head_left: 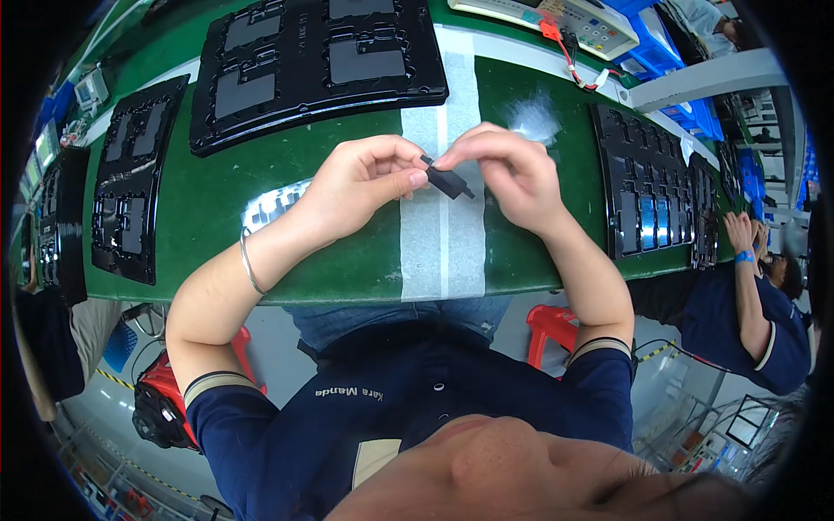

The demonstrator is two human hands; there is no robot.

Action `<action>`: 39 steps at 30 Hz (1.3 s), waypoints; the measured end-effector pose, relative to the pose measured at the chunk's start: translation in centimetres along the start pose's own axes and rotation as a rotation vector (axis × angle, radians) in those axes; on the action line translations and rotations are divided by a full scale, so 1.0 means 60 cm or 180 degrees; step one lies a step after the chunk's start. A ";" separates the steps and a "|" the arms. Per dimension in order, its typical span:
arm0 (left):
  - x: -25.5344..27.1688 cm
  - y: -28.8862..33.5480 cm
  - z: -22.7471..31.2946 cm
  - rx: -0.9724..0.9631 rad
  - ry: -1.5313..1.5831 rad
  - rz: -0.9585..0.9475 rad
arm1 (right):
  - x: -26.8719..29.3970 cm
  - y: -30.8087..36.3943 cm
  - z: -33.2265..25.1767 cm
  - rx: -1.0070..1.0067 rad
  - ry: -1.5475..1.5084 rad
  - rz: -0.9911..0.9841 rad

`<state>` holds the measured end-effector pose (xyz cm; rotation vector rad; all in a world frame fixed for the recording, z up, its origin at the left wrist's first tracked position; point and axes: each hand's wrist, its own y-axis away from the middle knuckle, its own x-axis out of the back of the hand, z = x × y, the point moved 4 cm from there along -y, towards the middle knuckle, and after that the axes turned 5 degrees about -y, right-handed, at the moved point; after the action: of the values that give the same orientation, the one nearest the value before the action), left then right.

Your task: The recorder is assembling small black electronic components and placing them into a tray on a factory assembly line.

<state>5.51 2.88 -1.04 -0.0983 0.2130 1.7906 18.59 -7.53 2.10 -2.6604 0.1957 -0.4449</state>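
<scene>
A small flat black rectangular part point(446, 182) with narrow tabs at its ends is held tilted above the green bench. Its upper left end is pinched between the thumb and fingers of my left hand point(369, 178). From the other side, my right hand point(519, 174) is closed, with its fingertips at the upper tab of the same part. The right thumb is mostly hidden behind the fingers. Under the part, a pale strip point(441, 252) runs across the bench toward its front edge. Near my left forearm lies a silvery sheet point(271, 207) with small shapes on it.
A stack of black moulded trays point(317, 102) with grey pieces stands ahead. More black trays are at left point(130, 182) and right point(647, 187). A white instrument point(565, 22) with red leads sits at the far right. Another person point(738, 313) works at the right.
</scene>
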 end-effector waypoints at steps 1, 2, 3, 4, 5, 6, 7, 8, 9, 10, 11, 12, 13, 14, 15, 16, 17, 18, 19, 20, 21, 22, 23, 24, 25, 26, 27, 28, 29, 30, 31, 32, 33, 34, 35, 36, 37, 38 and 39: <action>0.003 0.001 0.000 -0.0058 -0.0131 0.0113 | -0.004 0.004 0.003 -0.0022 -0.0009 -0.0011; 0.002 0.003 0.000 -0.0042 -0.0111 0.0114 | -0.005 0.010 0.007 -0.0216 -0.0254 0.0108; 0.001 0.004 0.000 -0.0077 -0.0237 0.0165 | -0.004 0.017 0.012 -0.0411 -0.0498 0.0236; -0.001 0.003 0.001 -0.0123 -0.0365 0.0201 | 0.000 0.023 0.017 -0.0601 -0.0726 0.0374; -0.005 0.001 -0.001 -0.0114 -0.0354 0.0176 | 0.002 0.023 0.016 -0.0535 -0.0168 0.0067; -0.009 0.000 -0.002 -0.0199 -0.0599 0.0164 | 0.000 0.022 0.008 -0.0447 0.0230 -0.0004; -0.012 0.001 -0.003 -0.0279 -0.0852 0.0163 | -0.005 0.020 0.004 -0.0566 0.0368 -0.0124; -0.016 0.003 0.000 -0.0266 -0.0853 0.0142 | -0.012 0.020 0.001 -0.0683 0.0507 -0.0241; -0.025 0.005 0.008 -0.0379 -0.1228 -0.0011 | -0.020 0.019 -0.001 -0.0742 0.0490 -0.0250; -0.033 0.008 0.013 -0.0500 -0.1600 -0.0173 | -0.026 0.023 0.001 -0.0816 0.0532 -0.0468; -0.037 0.011 0.010 -0.0580 -0.1630 -0.0225 | -0.029 0.024 0.003 -0.1233 0.0167 -0.0589; -0.038 0.013 0.008 -0.0580 -0.1634 -0.0254 | -0.031 0.028 0.003 -0.1640 -0.0206 -0.0707; -0.040 0.012 0.006 -0.0556 -0.1619 -0.0293 | -0.023 0.032 0.006 -0.1646 -0.0188 -0.0668; -0.043 0.010 0.006 -0.0533 -0.1607 -0.0329 | -0.016 0.037 0.015 -0.1624 -0.0301 -0.0824; -0.046 0.007 0.010 -0.0463 -0.1532 -0.0335 | -0.010 0.041 0.023 -0.1596 -0.0414 -0.0981; -0.047 0.006 0.008 -0.0470 -0.1548 -0.0353 | 0.003 0.038 0.026 -0.1406 -0.0618 -0.0668; -0.044 0.005 0.002 -0.0385 -0.1459 -0.0258 | 0.021 0.036 0.034 -0.1472 -0.0710 -0.0349; -0.041 0.004 0.000 -0.0301 -0.1373 -0.0159 | 0.045 0.034 0.043 -0.1533 -0.0804 -0.0032; -0.040 0.002 0.010 -0.0201 -0.1830 -0.0168 | 0.074 0.031 0.051 -0.1377 0.0095 0.0127; -0.038 0.000 0.006 -0.0200 -0.1858 -0.0159 | 0.103 0.028 0.049 -0.1196 0.0995 0.0290; -0.036 -0.002 0.007 -0.0724 -0.2601 0.0009 | 0.120 0.028 0.047 -0.1397 0.1379 0.0342; -0.036 -0.003 0.011 -0.1260 -0.3342 0.0166 | 0.133 0.030 0.052 -0.1228 0.2096 0.0290; -0.034 -0.006 0.011 -0.1175 -0.3620 0.0048 | 0.141 0.035 0.060 -0.1427 0.2157 0.0249; -0.038 -0.006 0.013 -0.1171 -0.3670 0.0053 | 0.145 0.040 0.066 -0.1620 0.2213 0.0207; -0.039 -0.010 0.018 -0.1269 -0.3747 0.0313 | 0.145 0.043 0.070 -0.1569 0.2188 0.0234; -0.036 -0.011 0.027 -0.1372 -0.3822 0.0574 | 0.144 0.046 0.072 -0.1458 0.2449 0.0312; -0.027 -0.015 0.034 -0.1339 -0.3951 0.0437 | 0.145 0.048 0.069 -0.1346 0.2709 0.0396; -0.015 -0.019 0.046 -0.1606 -0.3981 0.0649 | 0.143 0.048 0.067 -0.1286 0.2669 0.0419; 0.005 -0.023 0.063 -0.1692 -0.4130 0.0824 | 0.143 0.049 0.059 -0.1173 0.2737 0.0515; 0.031 -0.029 0.081 -0.1784 -0.4272 0.0995 | 0.144 0.050 0.051 -0.1066 0.2808 0.0614; 0.071 -0.035 0.094 -0.1750 -0.4365 0.1303 | 0.144 0.047 0.052 -0.1449 0.2249 0.0391; 0.119 -0.044 0.105 -0.1731 -0.4431 0.1607 | 0.145 0.047 0.043 -0.1399 0.2223 0.0388; 0.171 -0.051 0.113 -0.1599 -0.4421 0.1895 | 0.138 0.049 0.036 -0.1351 0.2290 -0.0027; 0.227 -0.058 0.118 -0.1475 -0.4394 0.2174 | 0.129 0.052 0.031 -0.1308 0.2363 -0.0438; 0.292 -0.064 0.115 -0.1026 -0.4268 0.2370 | 0.121 0.052 0.031 -0.1486 0.2531 -0.0566; 0.350 -0.068 0.115 -0.0590 -0.4116 0.2547 | 0.120 0.051 0.030 -0.1449 0.2524 -0.0558; 0.390 -0.078 0.118 -0.0075 -0.4174 0.2427 | 0.122 0.053 0.031 -0.1491 0.2584 -0.0504; 0.418 -0.083 0.123 0.0435 -0.4215 0.2310 | 0.124 0.053 0.032 -0.1523 0.2648 -0.0452; 0.440 -0.085 0.121 0.0836 -0.4078 0.2163 | 0.128 0.054 0.031 -0.1400 0.2752 -0.0396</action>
<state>4.75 30.68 0.80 1.4128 -0.5014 2.1010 26.24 -11.28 1.23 -2.6982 0.4184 -1.7484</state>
